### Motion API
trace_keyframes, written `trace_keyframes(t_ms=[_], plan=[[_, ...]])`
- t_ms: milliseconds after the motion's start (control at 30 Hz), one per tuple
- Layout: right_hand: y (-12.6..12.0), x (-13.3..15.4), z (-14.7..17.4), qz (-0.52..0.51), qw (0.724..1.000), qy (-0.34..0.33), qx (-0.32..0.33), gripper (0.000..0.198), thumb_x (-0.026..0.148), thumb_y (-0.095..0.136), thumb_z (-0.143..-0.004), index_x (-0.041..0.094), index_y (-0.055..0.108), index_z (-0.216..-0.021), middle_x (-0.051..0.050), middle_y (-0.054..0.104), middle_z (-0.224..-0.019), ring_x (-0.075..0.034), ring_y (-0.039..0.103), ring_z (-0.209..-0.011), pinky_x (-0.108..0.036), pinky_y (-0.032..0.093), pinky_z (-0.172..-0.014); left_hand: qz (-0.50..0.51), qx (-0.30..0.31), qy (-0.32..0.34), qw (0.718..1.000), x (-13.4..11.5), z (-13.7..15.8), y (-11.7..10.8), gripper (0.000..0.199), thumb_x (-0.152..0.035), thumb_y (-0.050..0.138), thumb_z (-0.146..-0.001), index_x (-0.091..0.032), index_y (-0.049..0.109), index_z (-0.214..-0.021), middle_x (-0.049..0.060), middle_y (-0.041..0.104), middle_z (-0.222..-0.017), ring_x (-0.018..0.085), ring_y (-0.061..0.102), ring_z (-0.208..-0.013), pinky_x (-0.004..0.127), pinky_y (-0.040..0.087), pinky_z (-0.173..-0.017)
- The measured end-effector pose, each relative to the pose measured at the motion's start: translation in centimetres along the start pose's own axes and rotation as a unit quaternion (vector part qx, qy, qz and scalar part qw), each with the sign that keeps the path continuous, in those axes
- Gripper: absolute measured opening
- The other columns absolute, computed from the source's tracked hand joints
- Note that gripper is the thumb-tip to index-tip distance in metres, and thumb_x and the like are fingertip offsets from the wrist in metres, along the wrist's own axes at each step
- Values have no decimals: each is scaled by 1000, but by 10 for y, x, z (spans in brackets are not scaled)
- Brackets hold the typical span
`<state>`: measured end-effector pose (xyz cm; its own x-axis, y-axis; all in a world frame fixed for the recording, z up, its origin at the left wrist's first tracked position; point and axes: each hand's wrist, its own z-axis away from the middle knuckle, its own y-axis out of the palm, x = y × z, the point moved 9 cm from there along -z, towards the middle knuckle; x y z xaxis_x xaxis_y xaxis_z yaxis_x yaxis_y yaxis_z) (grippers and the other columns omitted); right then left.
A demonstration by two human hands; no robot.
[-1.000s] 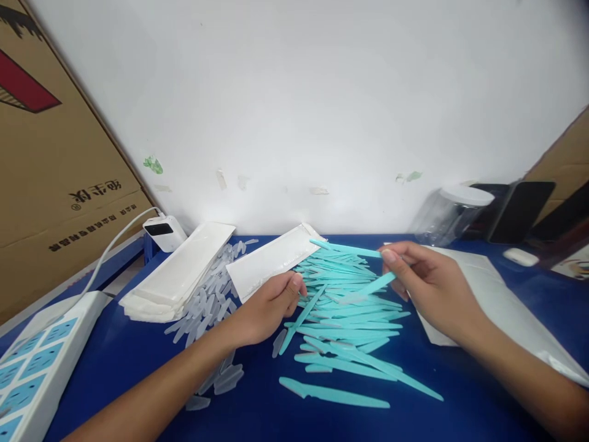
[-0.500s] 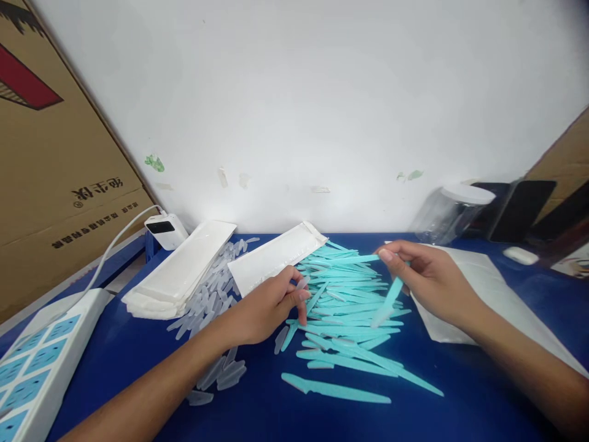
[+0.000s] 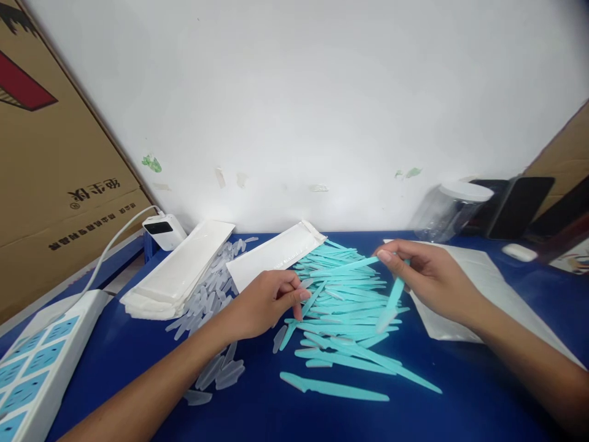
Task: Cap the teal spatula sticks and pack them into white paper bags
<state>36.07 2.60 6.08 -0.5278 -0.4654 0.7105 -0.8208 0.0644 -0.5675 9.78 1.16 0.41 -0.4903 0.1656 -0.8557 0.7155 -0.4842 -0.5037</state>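
My left hand (image 3: 280, 301) is pinched around a small clear plastic blade cap (image 3: 305, 283), over the left side of a heap of turquoise eyebrow razors (image 3: 350, 313). Between the thumb and forefinger of my right hand (image 3: 416, 276) is the handle end of an eyebrow razor (image 3: 352, 266), whose blade end points left toward the cap. A second turquoise razor (image 3: 396, 294) hangs down from the same hand, its lower end looking covered by a clear cap. One loose razor (image 3: 340, 389) lies at the front of the heap.
Loose clear caps (image 3: 214, 288) are spread at left, beside stacked white pouches (image 3: 184, 270). Another white pouch (image 3: 276, 248) touches the heap; a white sheet (image 3: 478, 288) lies under my right forearm. Around them are a power strip (image 3: 69, 350), a white device (image 3: 164, 232) and a clear jar (image 3: 446, 212).
The razor in my right hand and the cap in my left have come closer together, the razor tip now near the cap. The hanging razor has swung slightly. The view has shifted a little.
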Motion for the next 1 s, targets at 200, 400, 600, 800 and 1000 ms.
trace_keyframes(t_ms=[200,400,600,800,1000], plan=[[6,-1,1,2,1000,-3,25,46,62,62,-106,23,77,-89,-5,77,-87,-21,64,-76,-33,48,-62,-2,-1,-2,1000,0,-1,-2,41,-55,62,-107,-19,67,-88,4,84,-87,12,55,-50,26,44,-51],[4,-1,2,8,1000,-11,23,42,59,63,-106,23,77,-91,-5,78,-90,-21,66,-78,-33,47,-63,-11,-19,-3,1000,-5,0,-6,43,-56,63,-106,-17,77,-91,6,83,-89,13,61,-55,24,50,-52],[10,2,5,15,999,-6,31,41,59,62,-107,24,79,-94,-4,78,-87,-20,64,-72,-32,45,-58,-3,-31,14,999,-9,0,-10,45,-57,65,-106,-16,81,-93,8,83,-89,14,66,-57,24,51,-56],[18,5,16,-37,999,32,-15,38,58,65,-105,24,80,-96,1,58,-67,-14,48,-55,-28,41,-49,59,-43,39,997,-11,1,-3,47,-59,64,-107,-17,79,-90,8,83,-91,14,67,-59,23,53,-59],[31,-8,26,-117,987,111,-6,45,66,67,-101,23,76,-93,3,45,-63,-13,38,-51,-26,30,-42,86,-80,69,991,-23,7,-2,45,-51,63,-110,-16,81,-87,8,82,-87,13,66,-57,24,49,-59]])
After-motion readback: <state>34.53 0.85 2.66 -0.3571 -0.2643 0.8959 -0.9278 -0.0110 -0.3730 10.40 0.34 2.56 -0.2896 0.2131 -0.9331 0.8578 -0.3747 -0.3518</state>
